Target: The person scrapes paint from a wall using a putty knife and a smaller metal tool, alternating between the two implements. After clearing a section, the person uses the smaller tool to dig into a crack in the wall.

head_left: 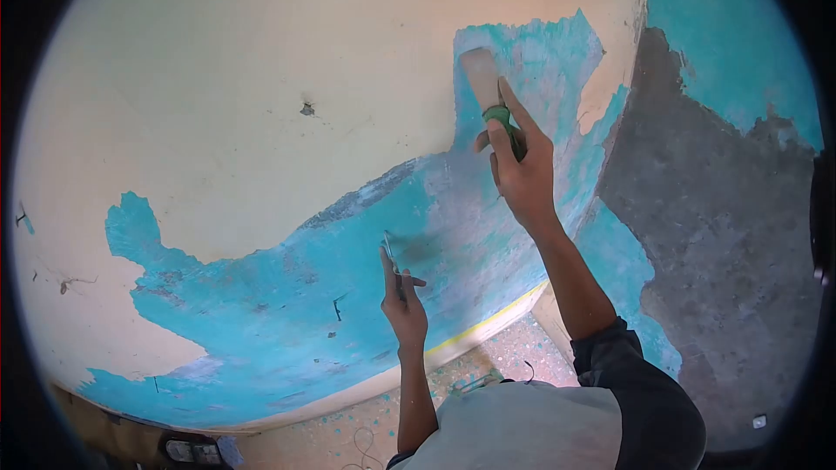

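My right hand (528, 172) is closed round the green handle of a paint scraper (480, 77). Its wide blade points up, over the bared blue patch near the edge of the cream paint. The index finger stretches along the blade. Lower and to the left, my left hand (404, 313) holds a slim, pale, shiny piece (389, 248) between its fingers; what kind of thing it is, I cannot make out. The wall (287, 300) behind both hands is blue where the cream paint (261, 61) is gone.
On the right, an adjoining wall shows grey plaster (705, 235) and turquoise paint (731, 35). Paint flakes litter the floor (514, 352) below. A thin cord (366, 448) lies there, and a dark object (190, 450) sits at lower left. Small holes (306, 109) mark the wall.
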A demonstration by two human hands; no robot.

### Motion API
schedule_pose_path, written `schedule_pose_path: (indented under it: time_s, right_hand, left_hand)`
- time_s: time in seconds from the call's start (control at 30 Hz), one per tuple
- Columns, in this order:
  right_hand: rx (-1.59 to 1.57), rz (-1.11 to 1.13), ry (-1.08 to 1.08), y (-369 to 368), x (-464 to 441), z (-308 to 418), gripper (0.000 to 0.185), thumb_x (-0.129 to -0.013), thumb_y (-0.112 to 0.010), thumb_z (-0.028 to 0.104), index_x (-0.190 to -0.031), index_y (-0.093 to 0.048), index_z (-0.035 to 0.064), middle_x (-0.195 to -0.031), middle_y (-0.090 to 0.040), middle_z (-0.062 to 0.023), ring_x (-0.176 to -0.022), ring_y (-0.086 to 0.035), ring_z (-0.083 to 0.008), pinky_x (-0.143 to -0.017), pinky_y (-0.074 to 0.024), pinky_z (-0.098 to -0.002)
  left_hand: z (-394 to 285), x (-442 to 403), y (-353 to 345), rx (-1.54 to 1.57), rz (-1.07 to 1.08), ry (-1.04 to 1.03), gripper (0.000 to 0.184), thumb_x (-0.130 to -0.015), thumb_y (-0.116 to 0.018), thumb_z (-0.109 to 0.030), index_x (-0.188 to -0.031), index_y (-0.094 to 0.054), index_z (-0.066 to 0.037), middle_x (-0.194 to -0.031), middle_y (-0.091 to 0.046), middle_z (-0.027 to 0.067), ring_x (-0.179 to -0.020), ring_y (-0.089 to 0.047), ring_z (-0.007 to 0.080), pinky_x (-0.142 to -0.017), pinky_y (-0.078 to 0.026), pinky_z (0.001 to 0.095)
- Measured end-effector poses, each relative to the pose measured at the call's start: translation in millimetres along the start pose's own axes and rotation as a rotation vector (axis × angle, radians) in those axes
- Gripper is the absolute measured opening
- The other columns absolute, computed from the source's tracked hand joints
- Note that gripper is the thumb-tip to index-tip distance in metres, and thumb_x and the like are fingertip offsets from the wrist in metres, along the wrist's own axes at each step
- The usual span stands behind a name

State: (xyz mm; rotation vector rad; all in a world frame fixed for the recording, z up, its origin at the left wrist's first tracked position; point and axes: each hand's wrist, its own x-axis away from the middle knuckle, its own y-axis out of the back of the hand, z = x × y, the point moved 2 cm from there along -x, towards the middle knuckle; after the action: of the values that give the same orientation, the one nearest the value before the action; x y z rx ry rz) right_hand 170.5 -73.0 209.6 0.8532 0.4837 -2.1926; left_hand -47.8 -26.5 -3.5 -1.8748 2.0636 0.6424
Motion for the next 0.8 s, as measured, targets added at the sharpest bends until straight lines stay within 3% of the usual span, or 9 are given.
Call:
schedule_pose_path:
  time_s: [0.07,0.1,0.17,0.37,0.5,0.8]
  right_hand:
    - [0.013,-0.020,0.049,-3,-10,3,0.056,-0.110,-0.057,0.018,-0.162,-0.043,0.0053,-0.079,-0.068,-0.0054,-0.049,-0.038,-0.0020,-0.045,-0.0324,-0.0222]
    - [0.012,-0.021,0.046,-4,-14,8,0.056,-0.110,-0.057,0.018,-0.162,-0.043,0.0053,-0.079,-0.068,-0.0054,-0.049,-0.038,-0.0020,-0.045,-0.0324,-0.0222]
    - [0.002,-0.025,0.022,-5,-19,19,0.055,-0.111,-0.057,0.017,-0.163,-0.043,0.0052,-0.077,-0.067,-0.0046,-0.050,-0.038,-0.0018,-0.047,-0.0318,-0.0217]
    - [0.058,-0.013,0.107,-3,1,-11,0.055,-0.111,-0.057,0.017,-0.163,-0.043,0.0065,-0.075,-0.065,-0.0032,-0.052,-0.037,-0.0022,-0.049,-0.0322,-0.0219]
    - [0.030,-0.002,0.026,-3,-16,9,0.055,-0.111,-0.057,0.016,-0.163,-0.043,0.0065,-0.073,-0.064,-0.0025,-0.054,-0.039,-0.0017,-0.050,-0.0325,-0.0215]
    - [0.078,0.000,0.150,-2,-9,-4,0.055,-0.110,-0.058,0.015,-0.163,-0.044,0.0070,-0.070,-0.062,-0.0006,-0.053,-0.039,-0.0019,-0.051,-0.0324,-0.0214]
  left_hand:
    - [-8,1,2,0.015,0.013,0.087,0.060,-0.110,-0.049,-0.006,-0.168,-0.034,-0.013,-0.074,-0.067,0.0034,-0.066,-0.045,0.0059,-0.066,-0.041,0.0234]
    - [-6,1,2,0.013,0.014,0.088,0.060,-0.110,-0.049,-0.006,-0.168,-0.034,-0.013,-0.074,-0.067,0.0034,-0.066,-0.045,0.0059,-0.066,-0.041,0.0234]
    - [0,1,1,0.001,0.005,0.024,0.057,-0.114,-0.048,-0.015,-0.169,-0.033,-0.013,-0.077,-0.072,0.0013,-0.058,-0.035,0.0023,-0.054,-0.033,0.0251]
    - [-1,0,1,0.007,0.009,0.008,0.058,-0.113,-0.048,-0.014,-0.169,-0.033,-0.013,-0.076,-0.071,0.0009,-0.057,-0.035,0.0024,-0.055,-0.033,0.0249]
    - [1,1,1,-0.019,0.006,0.001,0.058,-0.113,-0.048,-0.013,-0.169,-0.033,-0.012,-0.076,-0.071,0.0010,-0.057,-0.036,0.0023,-0.055,-0.033,0.0248]
    - [1,2,-1,-0.020,0.000,0.023,0.058,-0.113,-0.047,-0.012,-0.169,-0.032,-0.011,-0.076,-0.071,0.0013,-0.057,-0.035,0.0023,-0.056,-0.037,0.0235]
